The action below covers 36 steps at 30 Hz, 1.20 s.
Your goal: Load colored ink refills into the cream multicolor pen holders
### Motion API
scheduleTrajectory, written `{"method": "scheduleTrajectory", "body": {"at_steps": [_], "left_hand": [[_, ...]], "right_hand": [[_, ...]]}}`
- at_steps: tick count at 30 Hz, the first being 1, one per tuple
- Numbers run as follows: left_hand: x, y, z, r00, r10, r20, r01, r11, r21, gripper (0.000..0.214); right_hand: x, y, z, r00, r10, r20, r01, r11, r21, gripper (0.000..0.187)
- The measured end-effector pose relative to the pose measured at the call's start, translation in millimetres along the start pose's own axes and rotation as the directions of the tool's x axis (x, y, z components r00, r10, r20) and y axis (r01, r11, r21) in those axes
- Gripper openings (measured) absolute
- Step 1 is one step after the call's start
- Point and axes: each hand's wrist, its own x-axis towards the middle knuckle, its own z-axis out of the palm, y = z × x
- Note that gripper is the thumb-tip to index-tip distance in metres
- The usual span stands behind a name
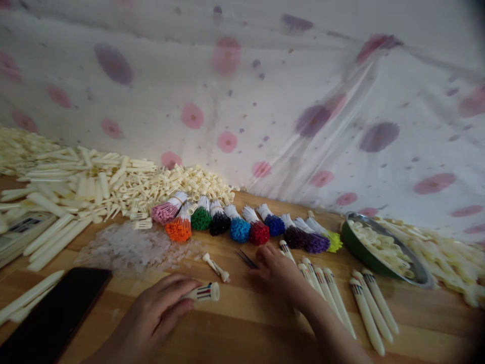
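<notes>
My left hand (pixel 151 313) is closed around the cream barrel of a multicolour pen (pixel 206 292), its slotted end with coloured sliders pointing right. To the right, my right hand (pixel 275 273) has its fingers bent around the rear of dark tweezers (pixel 246 258), whose tips point up and left. Between the hands lies a small cream pen part (pixel 215 267). Just beyond them stretches a row of bundled refills with coloured ends, among them red (pixel 259 232), light blue (pixel 239 230) and orange (pixel 178 228). Several multicolour pens (pixel 333 298) lie beside my right forearm, partly hidden by it.
A black phone (pixel 56 313) lies at the front left, near a heap of clear plastic bits (pixel 132 247). Cream barrels (pixel 60 202) and small parts (pixel 182 182) are piled behind. At right stand a green bowl of parts (pixel 354 253) and three pens (pixel 373 308). A patterned plastic sheet (pixel 227 101) hangs behind.
</notes>
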Motion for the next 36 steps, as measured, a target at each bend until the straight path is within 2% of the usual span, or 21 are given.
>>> {"method": "scheduleTrajectory", "body": {"at_steps": [5,7,10,12,14,17,21,24,26,29,32,34,36], "left_hand": [[1,1,-0.3,1.000,0.012,-0.006,-0.012,1.000,0.015,0.027],[3,0,-0.2,1.000,0.022,-0.018,-0.022,1.000,0.000,0.028],[4,-2,-1.2,0.998,0.040,-0.051,-0.044,0.996,-0.072,0.030],[3,-4,-3.0,0.998,0.041,-0.051,-0.049,0.987,-0.150,0.030],[3,-6,-5.0,0.999,0.039,-0.034,-0.046,0.973,-0.228,0.029],[4,-4,-7.4,0.999,0.033,-0.037,-0.044,0.943,-0.331,0.023],[4,0,-7.4,0.999,-0.013,-0.039,-0.006,0.901,-0.433,0.014],[3,0,-6.3,1.000,-0.009,0.000,0.008,0.906,-0.423,0.020],[3,-2,-6.2,1.000,0.000,0.011,0.004,0.925,-0.379,0.026],[3,-5,-7.0,0.999,0.036,0.016,-0.029,0.952,-0.305,0.033],[3,-6,-7.6,0.998,0.061,0.022,-0.053,0.963,-0.265,0.036],[2,-5,-7.6,0.999,0.050,0.021,-0.044,0.966,-0.253,0.036],[1,-5,-7.8,0.999,0.039,0.019,-0.033,0.968,-0.248,0.036]], "right_hand": [[3,-8,14,0.998,0.038,0.040,-0.038,0.999,0.008,0.003],[3,-8,11,0.996,0.081,0.046,-0.083,0.996,0.034,0.007],[-4,-8,-6,0.993,0.099,0.056,-0.105,0.988,0.116,0.012],[-14,-13,-23,0.998,0.044,0.035,-0.050,0.976,0.214,0.015],[-27,-23,-38,0.996,-0.060,-0.061,0.079,0.920,0.384,0.017],[-45,-42,-54,0.970,-0.201,-0.140,0.244,0.841,0.483,0.017],[-55,-55,-59,0.877,-0.385,-0.289,0.474,0.792,0.384,0.013],[-58,-57,-59,0.823,-0.426,-0.376,0.545,0.777,0.315,0.014],[-60,-57,-60,0.837,-0.406,-0.366,0.526,0.781,0.336,0.014],[-65,-57,-58,0.882,-0.376,-0.285,0.464,0.799,0.383,0.014],[-65,-60,-47,0.872,-0.401,-0.281,0.483,0.797,0.362,0.014],[-62,-62,-40,0.824,-0.435,-0.365,0.547,0.778,0.308,0.018],[-58,-63,-38,0.746,-0.484,-0.457,0.615,0.764,0.196,0.023]]}}
